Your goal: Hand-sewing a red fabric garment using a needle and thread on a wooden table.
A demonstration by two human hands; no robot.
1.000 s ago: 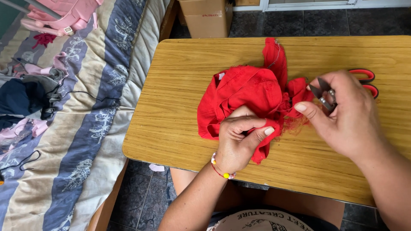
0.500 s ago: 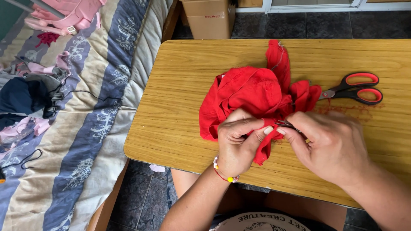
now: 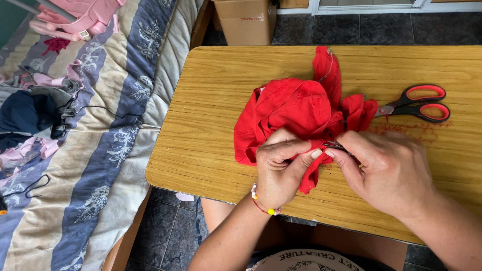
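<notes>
1. Here, a bunched red garment [image 3: 296, 110] lies on the wooden table [image 3: 211, 110], near the middle and towards the front edge.
2. A fold at the garment's lower edge is pinched by the left hand [image 3: 281, 170], its fingers curled tight on the cloth; a beaded bracelet [image 3: 263, 206] is worn at that wrist.
3. A small metal tool [image 3: 335, 146], thin and pointed, is gripped between thumb and fingertips of the right hand [image 3: 386, 170]; its tip is set against the pinched fold, just beside the left thumb. Its exact kind cannot be told.
4. A pair of scissors [image 3: 416, 104] with red and black handles lies untouched on the table, right of the garment, with red thread scraps [image 3: 416, 131] scattered below it.
5. A slip is judged possible: the point sits very close to the left thumb, so a sudden give in the stitching could drive it into the skin.
6. The cloth itself could be snagged or torn if the tip is pushed under weave instead of thread.
7. A striped mattress [image 3: 100, 150] with loose clothes lies to the left, a cardboard box [image 3: 246, 20] beyond.
</notes>
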